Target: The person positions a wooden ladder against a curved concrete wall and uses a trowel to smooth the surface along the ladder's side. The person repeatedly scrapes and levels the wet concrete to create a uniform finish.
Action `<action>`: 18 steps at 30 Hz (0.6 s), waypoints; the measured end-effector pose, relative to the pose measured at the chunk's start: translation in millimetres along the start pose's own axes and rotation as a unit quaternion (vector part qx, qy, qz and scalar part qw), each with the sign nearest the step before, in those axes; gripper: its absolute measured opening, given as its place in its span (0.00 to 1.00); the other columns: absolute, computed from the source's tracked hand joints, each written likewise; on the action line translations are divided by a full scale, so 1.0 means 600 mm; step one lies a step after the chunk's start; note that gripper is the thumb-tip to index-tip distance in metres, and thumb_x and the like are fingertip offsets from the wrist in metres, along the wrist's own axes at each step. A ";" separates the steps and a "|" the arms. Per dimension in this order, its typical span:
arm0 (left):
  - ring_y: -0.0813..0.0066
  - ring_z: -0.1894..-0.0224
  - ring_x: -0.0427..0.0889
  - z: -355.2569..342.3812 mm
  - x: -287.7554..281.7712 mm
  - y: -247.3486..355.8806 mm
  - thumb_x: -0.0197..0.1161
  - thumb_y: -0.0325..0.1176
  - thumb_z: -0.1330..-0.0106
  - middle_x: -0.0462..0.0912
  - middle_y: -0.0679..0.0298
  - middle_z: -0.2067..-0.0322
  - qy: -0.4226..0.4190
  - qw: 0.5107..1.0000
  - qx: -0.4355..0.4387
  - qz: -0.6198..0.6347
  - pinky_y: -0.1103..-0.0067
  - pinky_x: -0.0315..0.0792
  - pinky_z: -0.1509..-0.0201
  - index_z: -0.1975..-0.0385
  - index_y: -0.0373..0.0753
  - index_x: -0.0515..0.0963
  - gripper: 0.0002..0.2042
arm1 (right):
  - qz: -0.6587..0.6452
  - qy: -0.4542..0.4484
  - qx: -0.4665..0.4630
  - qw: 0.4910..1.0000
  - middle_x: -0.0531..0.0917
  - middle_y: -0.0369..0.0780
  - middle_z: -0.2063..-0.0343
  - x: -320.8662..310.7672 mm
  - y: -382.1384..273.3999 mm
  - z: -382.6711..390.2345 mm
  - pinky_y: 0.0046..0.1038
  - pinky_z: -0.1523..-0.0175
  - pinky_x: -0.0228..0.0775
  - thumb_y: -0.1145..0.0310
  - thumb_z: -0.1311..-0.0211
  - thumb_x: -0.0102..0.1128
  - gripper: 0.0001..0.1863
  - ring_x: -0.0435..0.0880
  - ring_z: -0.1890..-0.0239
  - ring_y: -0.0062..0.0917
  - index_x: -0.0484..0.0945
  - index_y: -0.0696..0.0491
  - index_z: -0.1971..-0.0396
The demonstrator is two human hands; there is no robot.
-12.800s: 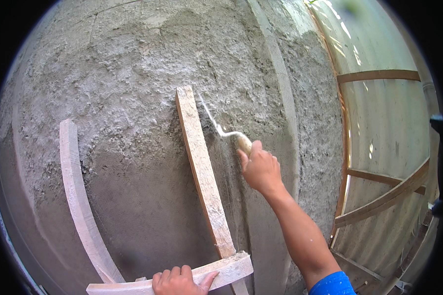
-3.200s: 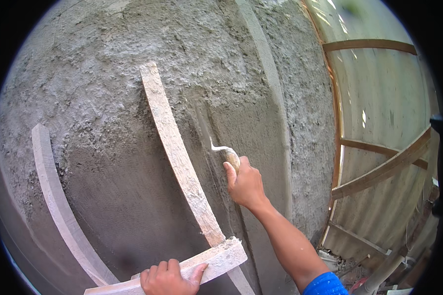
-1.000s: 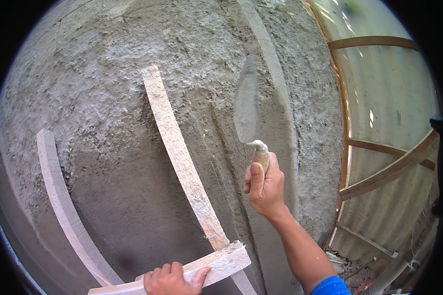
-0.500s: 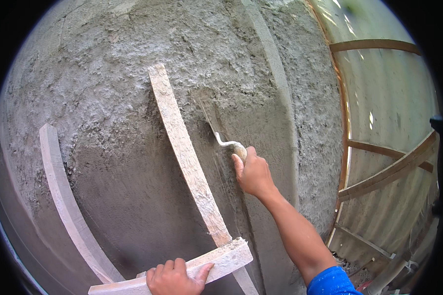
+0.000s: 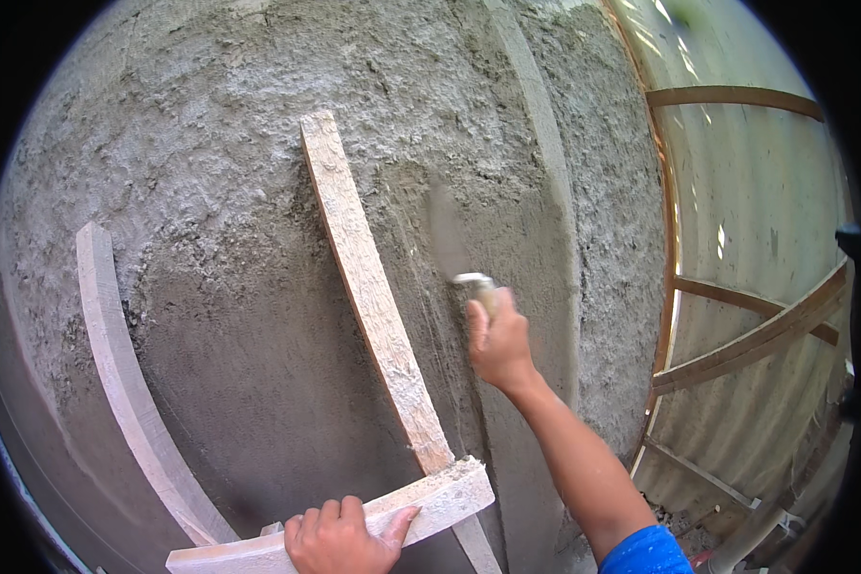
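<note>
My right hand [image 5: 500,341] is wrapped round the handle of a pointed trowel [image 5: 447,230]. Its blade, smeared by motion, lies close against damp grey mortar on the wall [image 5: 526,258]; I cannot tell whether it touches. My left hand [image 5: 346,536] grips a wooden crossbar [image 5: 440,500] low in the view, fingers over the top and thumb along its near face. From behind that crossbar a mortar-crusted wooden upright [image 5: 368,287] slants up and left in front of the wall. Its top end stands left of the trowel.
Another wooden upright [image 5: 129,383] rises at the left. Rough plaster covers the upper wall, with smoother plaster below. A smooth vertical band [image 5: 543,143] runs down right of the trowel. Corrugated sheeting [image 5: 737,201] with wooden battens [image 5: 737,96] closes off the right side.
My right hand has shifted slightly right and down, and the trowel has turned so that its blade shows broader. The left hand keeps its hold on the crossbar.
</note>
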State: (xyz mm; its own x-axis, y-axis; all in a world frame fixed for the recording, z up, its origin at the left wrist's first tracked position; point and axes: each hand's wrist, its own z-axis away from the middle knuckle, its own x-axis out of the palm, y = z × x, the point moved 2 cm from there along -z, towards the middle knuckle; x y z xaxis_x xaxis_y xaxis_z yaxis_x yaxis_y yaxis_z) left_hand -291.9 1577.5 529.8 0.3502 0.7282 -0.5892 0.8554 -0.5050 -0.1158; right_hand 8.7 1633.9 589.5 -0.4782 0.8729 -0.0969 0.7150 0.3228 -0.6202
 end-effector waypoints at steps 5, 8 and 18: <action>0.58 0.77 0.75 -0.004 0.001 0.000 0.74 0.63 0.53 0.74 0.61 0.83 0.018 1.000 -0.001 0.009 0.65 0.63 0.64 0.85 0.41 0.74 0.29 | 0.028 0.025 -0.035 0.999 0.82 0.59 0.73 -0.030 -0.007 0.043 0.52 0.61 0.73 0.58 0.27 0.57 0.19 0.83 0.68 0.59 0.66 0.61 0.58; 0.58 0.76 0.75 -0.002 0.003 -0.004 0.74 0.64 0.52 0.74 0.60 0.84 0.005 1.000 0.001 0.009 0.65 0.63 0.64 0.85 0.41 0.74 0.29 | -0.159 -0.049 0.087 0.982 0.78 0.43 0.78 -0.100 0.010 0.132 0.36 0.73 0.73 0.63 0.28 0.57 0.15 0.80 0.79 0.31 0.64 0.58 0.56; 0.57 0.77 0.75 0.000 0.005 -0.002 0.74 0.63 0.53 0.73 0.60 0.85 0.002 1.000 0.002 0.007 0.64 0.64 0.63 0.86 0.40 0.74 0.29 | 0.286 -0.284 0.482 0.778 0.86 0.59 0.64 -0.347 0.218 0.942 0.47 0.58 0.79 0.58 0.41 0.65 0.22 0.86 0.63 0.56 0.81 0.64 0.59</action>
State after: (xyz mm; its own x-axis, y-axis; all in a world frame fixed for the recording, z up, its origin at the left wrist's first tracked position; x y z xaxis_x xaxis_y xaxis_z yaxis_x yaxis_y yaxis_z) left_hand -291.6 1580.5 528.3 0.3629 0.7234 -0.5874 0.8492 -0.5162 -0.1111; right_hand -86.8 1287.6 88.6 -0.5673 0.3816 -0.7298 0.3102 -0.7219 -0.6186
